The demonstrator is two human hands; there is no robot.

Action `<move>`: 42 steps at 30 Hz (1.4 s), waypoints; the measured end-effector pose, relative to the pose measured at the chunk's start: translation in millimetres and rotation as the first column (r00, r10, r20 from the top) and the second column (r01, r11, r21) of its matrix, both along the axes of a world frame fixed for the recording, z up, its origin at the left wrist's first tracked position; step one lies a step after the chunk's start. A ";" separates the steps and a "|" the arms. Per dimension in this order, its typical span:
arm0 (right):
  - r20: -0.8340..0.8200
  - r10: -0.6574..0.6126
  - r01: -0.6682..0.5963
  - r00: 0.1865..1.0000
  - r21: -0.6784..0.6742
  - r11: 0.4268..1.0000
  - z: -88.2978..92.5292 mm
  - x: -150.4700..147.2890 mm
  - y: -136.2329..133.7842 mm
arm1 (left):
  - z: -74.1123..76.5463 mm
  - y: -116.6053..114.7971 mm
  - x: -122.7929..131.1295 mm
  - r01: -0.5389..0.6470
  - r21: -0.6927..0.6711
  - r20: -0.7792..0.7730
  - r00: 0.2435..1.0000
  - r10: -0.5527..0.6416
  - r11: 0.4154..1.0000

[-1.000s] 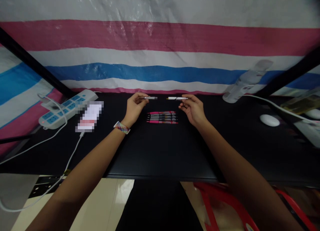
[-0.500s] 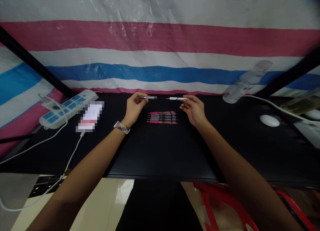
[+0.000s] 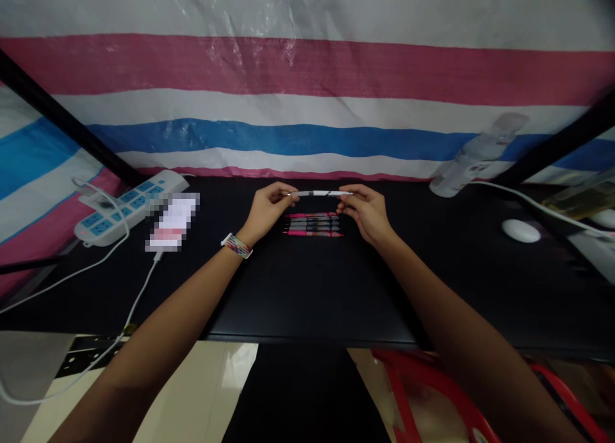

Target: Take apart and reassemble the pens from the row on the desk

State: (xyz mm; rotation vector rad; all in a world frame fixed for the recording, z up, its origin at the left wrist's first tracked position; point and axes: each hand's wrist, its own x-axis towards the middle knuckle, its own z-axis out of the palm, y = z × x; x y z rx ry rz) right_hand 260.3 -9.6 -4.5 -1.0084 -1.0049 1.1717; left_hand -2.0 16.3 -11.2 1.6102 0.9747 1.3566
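My left hand [image 3: 271, 203] pinches a greyish pen cap [image 3: 302, 193] with a dark end. A white pen [image 3: 327, 193] with dark marks is pinched in my right hand [image 3: 365, 209], lying level and pointing left. Cap and pen meet end to end, and the pen's tip is hidden. Just below them on the black table [image 3: 312, 289], several pens lie side by side, with a pink pen [image 3: 312, 234] nearest me and grey and dark pens [image 3: 314, 225] behind it.
At left are a white power strip [image 3: 134, 206], a phone [image 3: 173, 222] with its screen blurred, and a white cable [image 3: 139, 296]. A clear bottle [image 3: 473, 155] and a white mouse-like object [image 3: 521, 231] stand at right. Striped sheeting [image 3: 307, 72] hangs behind.
My hands have come closer together. The pen's tip, bare and apart from the cap before, is now inside or against it. The row of pens has not moved.
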 end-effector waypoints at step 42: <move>-0.021 0.066 -0.066 0.998 0.021 0.998 -0.4 -10.7 -4.6 | 1.3 -5.6 2.1 -0.001 0.109 -0.098 0.995 0.012 0.994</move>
